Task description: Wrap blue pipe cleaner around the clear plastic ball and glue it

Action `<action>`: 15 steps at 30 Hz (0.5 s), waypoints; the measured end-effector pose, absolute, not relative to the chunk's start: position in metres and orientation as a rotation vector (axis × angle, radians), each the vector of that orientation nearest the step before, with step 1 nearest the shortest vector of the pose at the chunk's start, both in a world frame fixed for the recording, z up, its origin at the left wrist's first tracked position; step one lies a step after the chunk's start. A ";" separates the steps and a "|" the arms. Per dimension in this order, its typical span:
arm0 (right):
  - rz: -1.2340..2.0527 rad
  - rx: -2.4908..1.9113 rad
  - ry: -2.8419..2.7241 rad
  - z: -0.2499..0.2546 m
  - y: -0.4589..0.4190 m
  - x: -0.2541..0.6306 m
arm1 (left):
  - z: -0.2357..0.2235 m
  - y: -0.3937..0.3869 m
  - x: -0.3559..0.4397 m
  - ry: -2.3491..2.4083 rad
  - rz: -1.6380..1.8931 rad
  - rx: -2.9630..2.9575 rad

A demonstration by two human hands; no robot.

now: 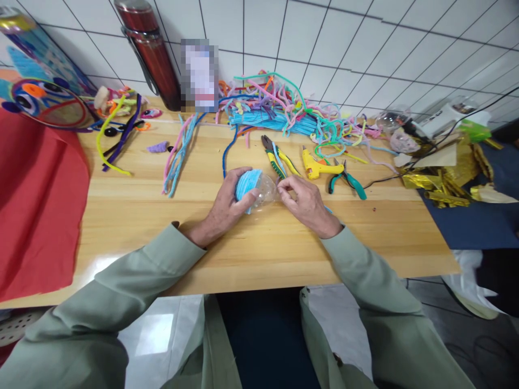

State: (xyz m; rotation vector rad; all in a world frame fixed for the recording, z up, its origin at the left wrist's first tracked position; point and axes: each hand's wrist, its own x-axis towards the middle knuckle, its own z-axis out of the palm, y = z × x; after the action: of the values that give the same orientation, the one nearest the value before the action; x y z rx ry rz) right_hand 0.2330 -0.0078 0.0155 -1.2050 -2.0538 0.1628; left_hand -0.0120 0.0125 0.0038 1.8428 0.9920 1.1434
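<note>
My left hand is wrapped round a small clear plastic bottle, which lies sideways just above the table. Light blue pipe cleaner is wound in close rows over the bottle's left half; the right half is bare. At the bare end, my right hand is closed in a pinch, and whatever sits between its fingertips is too small to make out. Just beyond the hands lie yellow-and-green pliers with a light blue strand across them, a yellow glue gun and small teal-handled pliers.
A tangled heap of coloured pipe cleaners lines the tiled wall. To the left are a red thermos, loose pipe cleaners, a decorated mask-like craft and red cloth. Gold foil scraps and a black cord lie right.
</note>
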 end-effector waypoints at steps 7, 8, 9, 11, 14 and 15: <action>0.230 -1.199 -2.053 0.009 -0.002 0.231 | 0.005 0.013 -0.012 0.981 1.120 1.862; 0.228 -1.208 -2.045 0.008 -0.001 0.231 | 0.005 0.013 -0.012 0.980 1.118 1.867; 0.220 -1.216 -2.033 0.007 0.000 0.230 | 0.005 0.013 -0.012 0.976 1.118 1.870; 0.201 -1.219 -1.998 0.006 0.001 0.230 | 0.005 0.013 -0.012 0.965 1.116 1.870; 0.217 -1.192 -1.954 0.009 0.001 0.232 | 0.004 0.012 -0.011 0.959 1.119 1.852; 0.237 -1.189 -1.946 0.011 0.000 0.233 | 0.004 0.012 -0.011 0.964 1.122 1.845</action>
State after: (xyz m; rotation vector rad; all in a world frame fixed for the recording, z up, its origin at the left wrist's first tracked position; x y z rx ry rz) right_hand 0.2325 0.0001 0.0111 -1.1885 -1.9462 0.2367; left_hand -0.0113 0.0123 0.0039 1.8448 0.9644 1.1219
